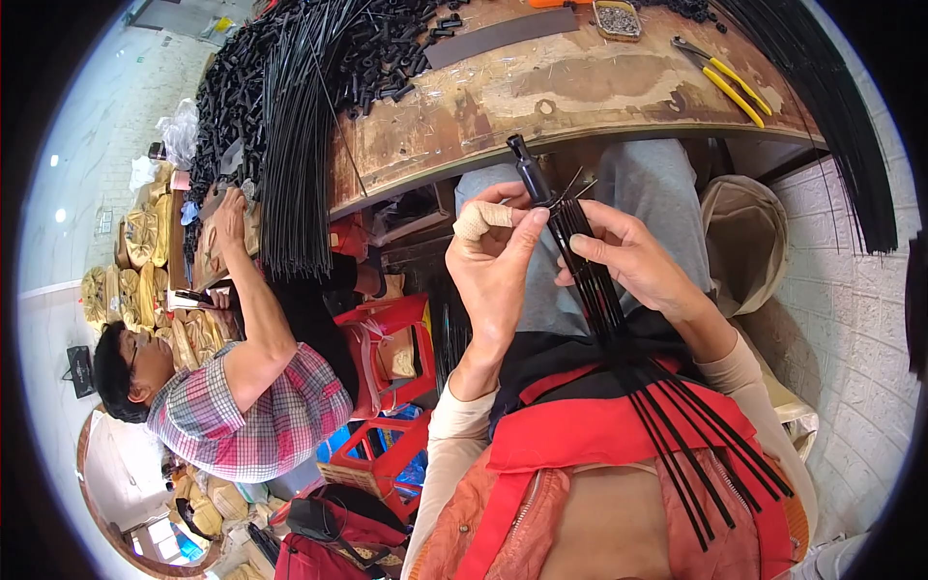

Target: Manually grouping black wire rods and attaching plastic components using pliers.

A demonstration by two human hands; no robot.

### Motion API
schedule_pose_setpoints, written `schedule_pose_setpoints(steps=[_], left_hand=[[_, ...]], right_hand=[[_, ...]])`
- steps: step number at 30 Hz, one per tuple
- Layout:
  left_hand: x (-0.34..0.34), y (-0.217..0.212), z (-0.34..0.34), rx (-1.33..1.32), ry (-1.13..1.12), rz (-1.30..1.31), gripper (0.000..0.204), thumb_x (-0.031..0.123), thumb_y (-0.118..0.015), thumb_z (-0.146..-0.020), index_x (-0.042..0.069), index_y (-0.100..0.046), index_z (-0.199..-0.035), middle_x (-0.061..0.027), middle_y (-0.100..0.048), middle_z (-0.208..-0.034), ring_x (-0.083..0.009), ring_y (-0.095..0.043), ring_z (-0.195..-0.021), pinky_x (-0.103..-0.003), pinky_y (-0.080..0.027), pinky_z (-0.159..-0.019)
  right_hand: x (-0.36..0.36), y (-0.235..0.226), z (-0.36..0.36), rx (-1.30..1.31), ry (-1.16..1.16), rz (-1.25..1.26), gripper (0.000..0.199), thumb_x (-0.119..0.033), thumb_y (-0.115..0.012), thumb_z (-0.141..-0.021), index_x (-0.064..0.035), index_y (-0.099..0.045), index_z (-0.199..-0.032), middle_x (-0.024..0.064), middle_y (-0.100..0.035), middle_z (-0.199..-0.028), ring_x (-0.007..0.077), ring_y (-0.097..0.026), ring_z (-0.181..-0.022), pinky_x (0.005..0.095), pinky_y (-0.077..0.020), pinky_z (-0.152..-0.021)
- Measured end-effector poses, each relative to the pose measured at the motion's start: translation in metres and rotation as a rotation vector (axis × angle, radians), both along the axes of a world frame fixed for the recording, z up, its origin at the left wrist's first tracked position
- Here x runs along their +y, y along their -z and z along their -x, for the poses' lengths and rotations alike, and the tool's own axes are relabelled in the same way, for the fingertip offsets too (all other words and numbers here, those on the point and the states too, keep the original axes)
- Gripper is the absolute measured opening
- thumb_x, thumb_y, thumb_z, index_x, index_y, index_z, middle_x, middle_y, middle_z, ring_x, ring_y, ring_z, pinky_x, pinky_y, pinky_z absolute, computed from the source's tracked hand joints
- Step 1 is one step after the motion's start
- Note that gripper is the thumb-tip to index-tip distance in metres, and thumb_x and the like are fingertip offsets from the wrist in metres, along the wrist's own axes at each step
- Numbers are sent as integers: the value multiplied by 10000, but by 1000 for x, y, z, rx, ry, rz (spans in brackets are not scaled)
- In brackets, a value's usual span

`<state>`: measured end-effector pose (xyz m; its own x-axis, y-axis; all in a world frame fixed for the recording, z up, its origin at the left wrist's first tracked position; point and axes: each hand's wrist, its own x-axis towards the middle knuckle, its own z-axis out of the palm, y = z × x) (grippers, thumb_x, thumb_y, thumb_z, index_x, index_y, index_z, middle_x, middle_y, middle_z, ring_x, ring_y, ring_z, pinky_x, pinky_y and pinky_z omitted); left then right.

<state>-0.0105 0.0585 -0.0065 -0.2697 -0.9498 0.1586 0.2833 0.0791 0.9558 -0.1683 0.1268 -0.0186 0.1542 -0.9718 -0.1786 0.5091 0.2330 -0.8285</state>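
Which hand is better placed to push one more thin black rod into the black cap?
Probably the right hand: its fingers lie along the rod bundle below the cap, while the left hand grips the bundle's top, steadying it.

The rods' (pixel 619 319) middle stretch lay hidden behind both hands; the small tray's (pixel 617 19) contents were too small to tell

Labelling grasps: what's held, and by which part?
Both hands, left hand and right hand, grip a bundle of thin black rods near its upper end, just below the black cylindrical cap.
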Motion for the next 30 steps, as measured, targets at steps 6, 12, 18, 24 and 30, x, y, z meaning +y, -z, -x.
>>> schedule_pose_setpoints(steps=[6,12,18,24,30], left_hand=[[2,-8,-2,124,60,-178,392,-99,-688,-799,22,-539,-1140,-116,-551,-1172,-206,-613,-1054,-309,-518,-881],[-4,-9,-6,103,89,-188,501,-115,-680,-789,27,-498,-1234,-114,-539,-1184,-235,-613,-1077,-326,-524,-891],[-16,-5,-8,208,225,-289,582,-92,-695,-781,36,-473,-1303,-136,-564,-1176,-268,-611,-1087,-370,-509,-926],[-24,2,-12,282,442,-380,589,-39,-705,-798,38,-470,-1332,-166,-606,-1180,-274,-604,-1106,-392,-477,-978],[-13,3,-6,129,299,-200,346,-89,-680,-808,-6,-624,-1139,-127,-652,-1136,-212,-631,-1054,-338,-502,-928]], right_hand=[[2,3,-1,-13,-4,1,345,-146,-561,-960,-3,-504,-1268,22,-566,-992,113,-596,-875,328,-570,-796],[3,-1,-3,-17,1,8,339,-131,-556,-960,4,-506,-1266,25,-563,-995,113,-595,-879,331,-574,-801],[3,3,-2,-25,-1,23,357,-123,-553,-960,6,-495,-1288,36,-562,-1003,124,-600,-882,338,-579,-803],[3,-2,-1,-72,-30,32,413,-144,-563,-960,-17,-480,-1344,38,-613,-912,110,-620,-800,251,-541,-733],[1,4,0,-109,27,21,372,-142,-563,-962,-8,-501,-1303,33,-611,-916,118,-638,-791,249,-540,-731]])
